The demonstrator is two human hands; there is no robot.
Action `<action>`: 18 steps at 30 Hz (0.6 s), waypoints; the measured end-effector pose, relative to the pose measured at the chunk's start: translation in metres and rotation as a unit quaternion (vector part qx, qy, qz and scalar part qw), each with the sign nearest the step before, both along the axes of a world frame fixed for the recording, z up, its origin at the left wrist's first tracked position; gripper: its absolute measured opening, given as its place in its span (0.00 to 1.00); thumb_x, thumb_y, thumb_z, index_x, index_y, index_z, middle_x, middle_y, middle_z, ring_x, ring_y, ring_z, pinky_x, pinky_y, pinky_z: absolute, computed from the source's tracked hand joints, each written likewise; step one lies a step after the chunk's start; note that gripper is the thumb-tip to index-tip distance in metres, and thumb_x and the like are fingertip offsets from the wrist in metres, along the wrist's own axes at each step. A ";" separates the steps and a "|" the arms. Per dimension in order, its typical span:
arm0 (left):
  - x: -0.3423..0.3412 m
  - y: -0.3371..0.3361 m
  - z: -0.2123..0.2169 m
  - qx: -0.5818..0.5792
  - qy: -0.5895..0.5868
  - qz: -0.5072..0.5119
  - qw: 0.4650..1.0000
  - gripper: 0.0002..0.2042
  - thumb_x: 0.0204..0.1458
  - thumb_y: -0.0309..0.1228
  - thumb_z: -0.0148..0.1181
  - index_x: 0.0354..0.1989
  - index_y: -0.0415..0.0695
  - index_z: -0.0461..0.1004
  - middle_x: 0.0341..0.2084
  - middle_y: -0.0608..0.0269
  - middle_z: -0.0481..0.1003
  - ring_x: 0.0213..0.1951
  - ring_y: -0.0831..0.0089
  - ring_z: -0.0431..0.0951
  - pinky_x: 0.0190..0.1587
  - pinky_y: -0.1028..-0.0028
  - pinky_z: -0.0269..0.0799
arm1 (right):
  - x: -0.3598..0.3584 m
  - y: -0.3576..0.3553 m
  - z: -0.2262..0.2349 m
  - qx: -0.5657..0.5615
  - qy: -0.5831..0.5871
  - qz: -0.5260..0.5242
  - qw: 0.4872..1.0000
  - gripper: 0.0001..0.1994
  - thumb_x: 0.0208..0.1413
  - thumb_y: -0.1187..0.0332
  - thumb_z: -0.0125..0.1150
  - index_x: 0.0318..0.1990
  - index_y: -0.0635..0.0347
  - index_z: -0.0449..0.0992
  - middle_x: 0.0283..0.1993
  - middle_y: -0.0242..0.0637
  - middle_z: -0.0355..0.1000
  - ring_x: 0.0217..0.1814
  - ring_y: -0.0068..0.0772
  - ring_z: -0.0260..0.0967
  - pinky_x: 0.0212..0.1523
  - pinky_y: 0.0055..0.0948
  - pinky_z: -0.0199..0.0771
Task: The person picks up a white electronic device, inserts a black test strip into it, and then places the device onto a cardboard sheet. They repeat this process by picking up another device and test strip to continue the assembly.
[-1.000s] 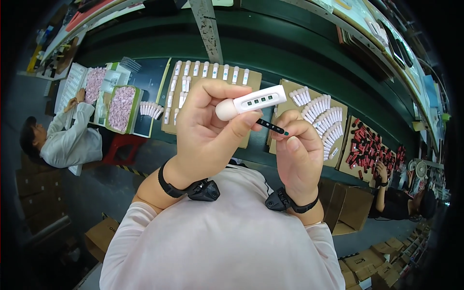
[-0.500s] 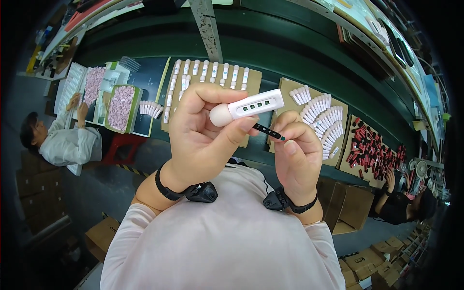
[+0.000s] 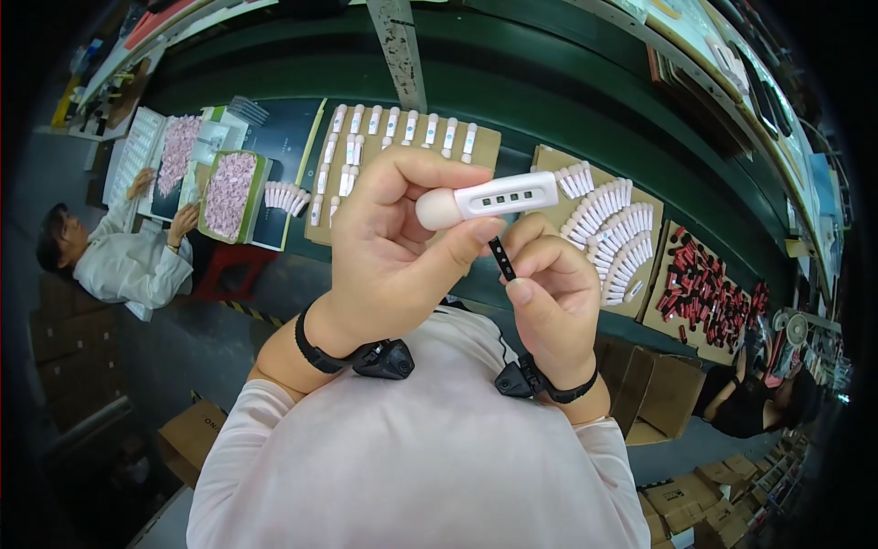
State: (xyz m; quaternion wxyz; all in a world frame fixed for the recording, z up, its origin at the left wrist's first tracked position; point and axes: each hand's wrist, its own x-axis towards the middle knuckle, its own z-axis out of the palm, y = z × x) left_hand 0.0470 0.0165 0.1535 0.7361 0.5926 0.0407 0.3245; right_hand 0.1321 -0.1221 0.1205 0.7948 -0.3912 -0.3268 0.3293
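Note:
Raised in front of my chest, my left hand [image 3: 389, 252] is closed round a white wand-shaped device [image 3: 512, 195] with a rounded pale head. Several small dark windows sit in a recess along its upward side. The thumb and forefinger grip it near the head end. My right hand [image 3: 556, 293] pinches a thin black button strip [image 3: 502, 260] that has small light marks along it. That strip is tilted steeply just below the device, its upper end close to my left thumb. Whether the strip touches the thumb or device, I cannot tell.
Similar white devices stand in rows on a cardboard sheet [image 3: 318, 231] behind my left hand; more fan out on another [image 3: 651, 203] at right. Red and black parts [image 3: 704, 288] lie farther right. At left, a person in white [image 3: 133, 265] works by a bin of pink pieces [image 3: 230, 197].
The black strip has swung from a shallow slant to a steep one in my right fingers. Both hands and the device have shifted slightly, the device to the right.

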 end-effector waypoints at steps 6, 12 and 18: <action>0.001 0.001 0.001 0.024 0.005 -0.031 0.999 0.15 0.50 0.17 0.61 0.46 0.35 0.67 0.40 0.58 0.73 0.40 0.78 0.76 0.41 0.81 0.74 | -0.001 -0.004 0.003 -0.021 -0.033 0.011 0.999 0.05 0.50 0.81 0.60 0.34 0.64 0.73 0.39 0.36 0.65 0.42 0.28 0.63 0.46 0.26 0.63; 0.002 -0.002 0.005 0.059 0.028 -0.051 0.997 0.16 0.50 0.19 0.62 0.46 0.35 0.67 0.40 0.59 0.73 0.41 0.77 0.75 0.44 0.79 0.72 | -0.004 -0.008 0.005 -0.044 -0.023 0.019 0.999 0.06 0.49 0.82 0.60 0.34 0.64 0.73 0.39 0.36 0.65 0.43 0.29 0.63 0.48 0.28 0.63; 0.002 0.000 0.004 0.077 0.028 -0.060 0.995 0.15 0.50 0.19 0.62 0.46 0.35 0.67 0.41 0.59 0.73 0.42 0.77 0.75 0.46 0.79 0.72 | -0.006 -0.008 0.006 -0.043 -0.005 0.021 0.999 0.06 0.48 0.82 0.61 0.34 0.64 0.73 0.40 0.35 0.65 0.45 0.29 0.64 0.51 0.29 0.63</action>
